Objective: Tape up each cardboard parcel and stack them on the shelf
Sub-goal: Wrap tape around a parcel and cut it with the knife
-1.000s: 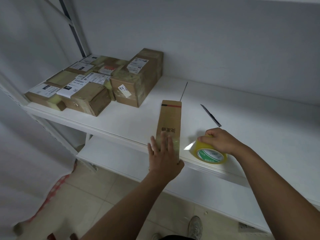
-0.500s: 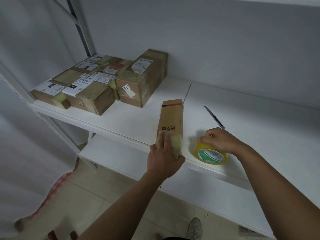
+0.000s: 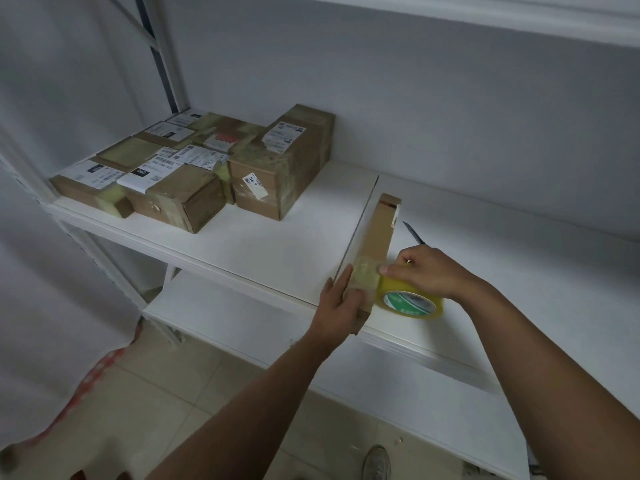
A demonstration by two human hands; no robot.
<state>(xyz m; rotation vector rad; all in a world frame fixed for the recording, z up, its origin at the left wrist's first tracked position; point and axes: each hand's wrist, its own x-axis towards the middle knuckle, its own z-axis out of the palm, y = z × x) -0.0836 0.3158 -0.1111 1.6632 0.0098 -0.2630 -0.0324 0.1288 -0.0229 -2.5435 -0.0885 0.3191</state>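
A long, narrow brown cardboard box (image 3: 375, 237) lies on the white shelf (image 3: 277, 244), running from 6 toward 12 o'clock, clear tape wrapped over its near end. A yellow tape roll (image 3: 410, 299) touches it at 3 o'clock. Taped, labelled parcels (image 3: 207, 171) cluster at 10 o'clock.

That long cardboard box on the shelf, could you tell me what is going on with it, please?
A person is taping up the long, narrow brown cardboard box, which lies on the white shelf. The left hand steadies its near end, while the right hand grips the yellow roll of clear packing tape beside it, with tape stretched over that end. Several taped brown cardboard parcels sit grouped at the shelf's left. A dark knife lies behind the right hand.
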